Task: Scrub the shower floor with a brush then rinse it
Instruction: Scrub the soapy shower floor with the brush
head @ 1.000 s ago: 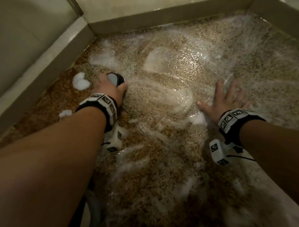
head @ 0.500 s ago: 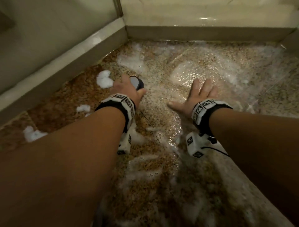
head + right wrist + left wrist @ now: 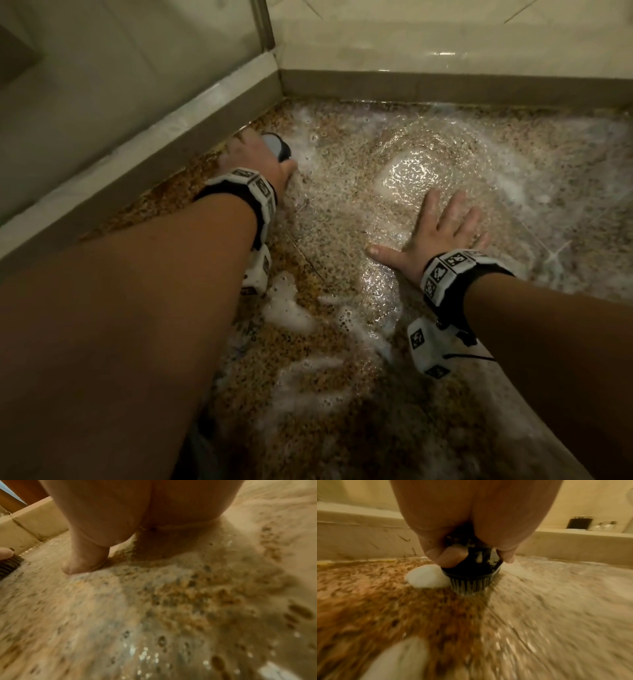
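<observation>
Near the raised kerb, the left hand (image 3: 258, 161) grips a round black scrubbing brush (image 3: 471, 574) standing upright, bristles down on the soapy speckled stone shower floor (image 3: 342, 342). Beside it, the right hand (image 3: 442, 236) lies flat, fingers spread, holding nothing.

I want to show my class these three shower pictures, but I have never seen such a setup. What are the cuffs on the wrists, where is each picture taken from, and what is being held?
A person kneels with two bare hands; the checkered cuffs carry wrist cameras. One picture comes from a head camera, the others from each wrist. The left hand grips a round black scrubbing brush, bristles on the wet speckled stone shower floor, near the beige curb. White foam clumps lie beside it. The right hand rests flat, fingers spread, holding nothing.
</observation>
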The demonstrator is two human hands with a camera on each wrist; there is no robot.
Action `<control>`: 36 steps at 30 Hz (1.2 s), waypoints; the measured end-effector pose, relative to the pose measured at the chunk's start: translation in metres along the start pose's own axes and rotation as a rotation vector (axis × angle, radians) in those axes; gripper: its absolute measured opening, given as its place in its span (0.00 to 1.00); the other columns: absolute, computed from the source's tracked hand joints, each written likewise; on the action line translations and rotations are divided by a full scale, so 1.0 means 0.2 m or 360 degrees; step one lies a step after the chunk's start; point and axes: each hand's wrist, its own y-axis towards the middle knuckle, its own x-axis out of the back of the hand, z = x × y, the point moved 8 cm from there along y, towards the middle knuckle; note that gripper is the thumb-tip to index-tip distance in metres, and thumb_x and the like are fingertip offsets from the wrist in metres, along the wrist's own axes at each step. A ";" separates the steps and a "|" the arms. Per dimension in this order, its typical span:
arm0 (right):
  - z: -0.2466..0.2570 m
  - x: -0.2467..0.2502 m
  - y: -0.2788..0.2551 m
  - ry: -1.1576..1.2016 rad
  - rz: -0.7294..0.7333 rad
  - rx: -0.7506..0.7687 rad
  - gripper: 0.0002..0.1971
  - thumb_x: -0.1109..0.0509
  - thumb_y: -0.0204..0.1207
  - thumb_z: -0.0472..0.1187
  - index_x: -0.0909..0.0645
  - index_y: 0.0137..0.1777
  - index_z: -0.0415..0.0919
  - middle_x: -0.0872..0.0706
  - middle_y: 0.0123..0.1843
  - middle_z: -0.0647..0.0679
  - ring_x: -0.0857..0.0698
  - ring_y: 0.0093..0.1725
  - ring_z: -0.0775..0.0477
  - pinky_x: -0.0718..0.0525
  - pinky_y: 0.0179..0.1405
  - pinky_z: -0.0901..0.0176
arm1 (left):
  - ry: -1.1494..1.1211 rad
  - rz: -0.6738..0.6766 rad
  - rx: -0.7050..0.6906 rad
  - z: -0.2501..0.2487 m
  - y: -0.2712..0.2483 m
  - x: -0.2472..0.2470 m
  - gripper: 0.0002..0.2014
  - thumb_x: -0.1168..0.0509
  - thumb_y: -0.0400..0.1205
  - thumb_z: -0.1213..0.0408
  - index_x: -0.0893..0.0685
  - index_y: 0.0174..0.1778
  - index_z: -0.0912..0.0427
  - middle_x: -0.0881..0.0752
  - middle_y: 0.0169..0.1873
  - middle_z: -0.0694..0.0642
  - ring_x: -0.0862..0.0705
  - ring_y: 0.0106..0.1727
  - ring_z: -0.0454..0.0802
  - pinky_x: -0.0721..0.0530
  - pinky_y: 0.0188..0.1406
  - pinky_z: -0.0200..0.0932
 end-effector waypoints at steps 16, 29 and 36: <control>0.02 0.02 -0.01 0.0046 0.0077 0.0003 0.74 0.41 0.51 0.91 0.86 0.79 0.54 0.87 0.80 0.40 0.79 0.81 0.27 0.65 0.79 0.19 | 0.0105 0.0076 -0.0239 -0.08 -0.01 0.04 0.42 0.22 0.75 0.42 0.31 0.78 0.60 0.26 0.74 0.65 0.23 0.72 0.66 0.22 0.70 0.59; 0.03 0.01 -0.01 0.0037 0.0102 0.0014 0.74 0.43 0.50 0.91 0.88 0.77 0.55 0.90 0.78 0.41 0.80 0.80 0.26 0.63 0.78 0.17 | 0.0180 0.0195 0.0310 0.35 0.13 0.09 0.44 0.32 0.79 0.34 0.42 0.78 0.61 0.18 0.63 0.71 0.15 0.56 0.72 0.14 0.55 0.64; 0.02 0.01 0.00 0.0055 0.0113 -0.0011 0.73 0.41 0.51 0.90 0.89 0.77 0.56 0.90 0.78 0.42 0.81 0.80 0.27 0.65 0.78 0.18 | 0.0049 0.0176 0.0200 0.20 0.15 0.08 0.35 0.32 0.83 0.40 0.38 0.72 0.62 0.17 0.56 0.67 0.15 0.55 0.70 0.20 0.44 0.58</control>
